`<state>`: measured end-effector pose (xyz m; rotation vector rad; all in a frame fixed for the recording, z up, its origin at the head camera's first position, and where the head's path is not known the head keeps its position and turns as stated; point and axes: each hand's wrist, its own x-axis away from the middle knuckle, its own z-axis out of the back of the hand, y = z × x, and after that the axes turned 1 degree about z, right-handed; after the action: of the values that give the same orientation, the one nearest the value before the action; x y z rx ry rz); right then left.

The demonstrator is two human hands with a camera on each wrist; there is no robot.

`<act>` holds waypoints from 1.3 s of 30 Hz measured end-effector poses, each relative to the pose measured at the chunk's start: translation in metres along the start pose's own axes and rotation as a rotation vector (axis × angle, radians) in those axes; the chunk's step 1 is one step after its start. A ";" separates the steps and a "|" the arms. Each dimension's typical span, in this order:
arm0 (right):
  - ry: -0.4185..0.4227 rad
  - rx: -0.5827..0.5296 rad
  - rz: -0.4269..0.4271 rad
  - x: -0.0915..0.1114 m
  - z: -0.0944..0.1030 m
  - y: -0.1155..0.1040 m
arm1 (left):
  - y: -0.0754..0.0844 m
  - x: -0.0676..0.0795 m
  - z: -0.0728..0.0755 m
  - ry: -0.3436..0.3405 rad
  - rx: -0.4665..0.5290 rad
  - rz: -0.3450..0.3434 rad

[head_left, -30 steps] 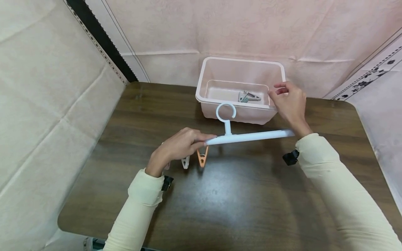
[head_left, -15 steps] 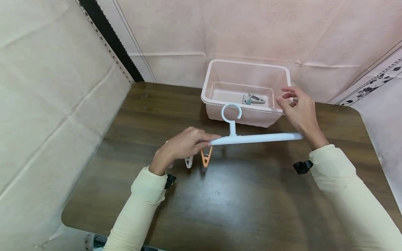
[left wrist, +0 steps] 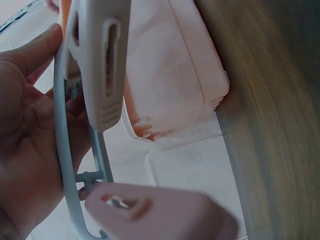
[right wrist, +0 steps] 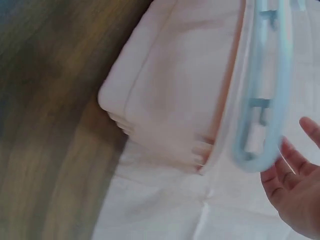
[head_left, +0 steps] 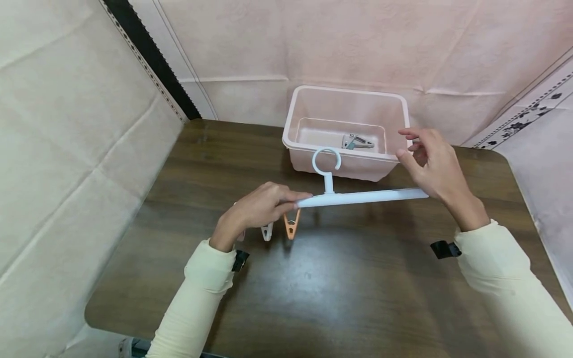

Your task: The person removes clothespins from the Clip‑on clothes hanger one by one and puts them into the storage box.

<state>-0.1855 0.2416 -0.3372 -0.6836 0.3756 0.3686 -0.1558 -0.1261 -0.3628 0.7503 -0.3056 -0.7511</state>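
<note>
A light blue clothes hanger point(head_left: 367, 197) is held level above the table, hook upward. My left hand point(head_left: 259, 208) pinches its left part between thumb and fingers. Below that hand hang an orange clothespin point(head_left: 291, 227) and a white clothespin point(head_left: 267, 232). A pink clothespin point(left wrist: 160, 212) shows large in the left wrist view, near the hanger's end. My right hand point(head_left: 440, 166) is at the hanger's right end, its fingers parted and loosely bent, holding nothing. In the right wrist view, the hanger's rounded end point(right wrist: 260, 162) lies right beside these fingers.
Behind the hanger a pale pink plastic bin point(head_left: 340, 164) stands at the table's far edge. Several greyish clothespins point(head_left: 356, 142) lie on its floor. The brown wooden table point(head_left: 322, 288) is bordered by cloth-covered walls point(head_left: 353, 44) at the back and sides.
My right hand has moved right and back towards me, away from the bin's right corner, and its fingers have parted. The left hand and the hanger stay nearly in place.
</note>
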 end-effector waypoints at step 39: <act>-0.125 0.108 0.400 0.050 0.007 -0.042 | 0.035 0.000 0.012 0.038 -0.153 -0.148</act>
<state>-0.1215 0.2262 -0.3325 -0.4742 0.4101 0.7620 -0.1439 -0.1148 -0.3297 0.6466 -0.1572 -0.8882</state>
